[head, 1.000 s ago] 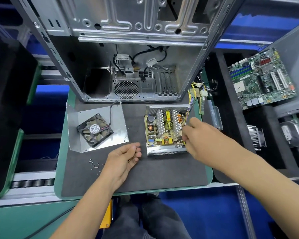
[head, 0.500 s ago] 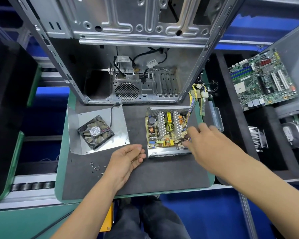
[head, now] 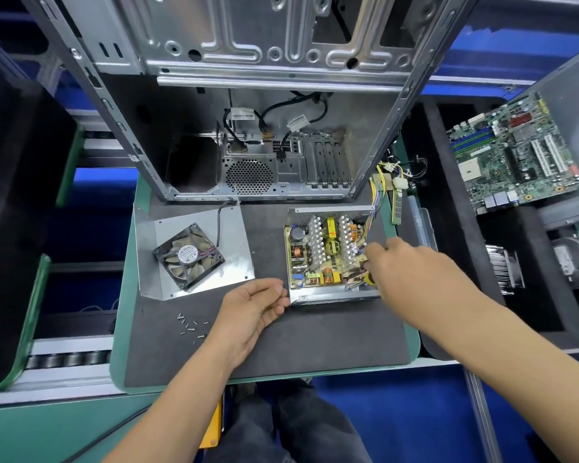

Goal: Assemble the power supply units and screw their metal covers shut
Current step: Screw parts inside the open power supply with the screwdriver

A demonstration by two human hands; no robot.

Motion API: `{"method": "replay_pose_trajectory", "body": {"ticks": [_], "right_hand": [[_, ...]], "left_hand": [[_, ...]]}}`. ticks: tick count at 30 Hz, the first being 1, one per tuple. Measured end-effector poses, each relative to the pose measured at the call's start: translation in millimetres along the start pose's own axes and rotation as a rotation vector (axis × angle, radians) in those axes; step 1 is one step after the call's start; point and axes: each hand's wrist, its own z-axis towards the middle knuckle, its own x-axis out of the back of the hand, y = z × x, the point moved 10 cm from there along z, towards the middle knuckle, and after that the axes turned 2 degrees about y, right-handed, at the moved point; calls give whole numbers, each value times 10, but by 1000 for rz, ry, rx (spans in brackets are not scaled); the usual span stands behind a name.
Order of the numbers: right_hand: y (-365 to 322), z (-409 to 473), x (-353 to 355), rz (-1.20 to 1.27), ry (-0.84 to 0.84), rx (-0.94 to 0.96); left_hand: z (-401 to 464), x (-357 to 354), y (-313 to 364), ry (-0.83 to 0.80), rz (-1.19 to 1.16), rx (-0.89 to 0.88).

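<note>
The open power supply unit point(head: 328, 297) sits on the dark mat, its yellow circuit board point(head: 321, 259) with coils and heatsinks exposed. Its coloured wires point(head: 376, 195) run off to the back right. My right hand point(head: 405, 272) reaches into the unit's right side; its fingers bend down onto the board's edge, fingertips hidden. My left hand point(head: 251, 309) rests on the mat at the unit's front left corner, its curled fingers pinching what looks like a small screw. The metal cover point(head: 228, 228) with its black fan point(head: 188, 256) lies to the left. Several loose screws point(head: 191, 325) lie in front.
An empty computer case point(head: 248, 128) stands upright behind the mat. Black foam trays on the right hold a motherboard point(head: 515, 152), a heatsink point(head: 503, 269) and a drive point(head: 572, 259). A RAM stick point(head: 396, 205) lies by the wires. A roller conveyor point(head: 67, 359) runs on the left.
My right hand drew back to the unit's right edge, then went in again lower over the board's front right. My left hand has hardly moved.
</note>
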Motion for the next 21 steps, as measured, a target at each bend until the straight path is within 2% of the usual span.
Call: {"method": "replay_pose_trajectory", "body": {"ticks": [4, 9, 13, 19, 21], "right_hand": [[-38, -17, -61, 12, -22, 69], [-7, 20, -59, -60, -35, 23], [22, -26, -61, 147, -26, 59], [32, 26, 10, -65, 40, 21], [80, 12, 32, -10, 66, -12]], "left_hand": [[-3, -11, 11, 2, 2, -6], [-20, -69, -27, -16, 17, 4], [-19, -87, -49, -22, 17, 3], [-68, -124, -104, -27, 24, -7], [-78, -134, -65, -20, 77, -42]]}}
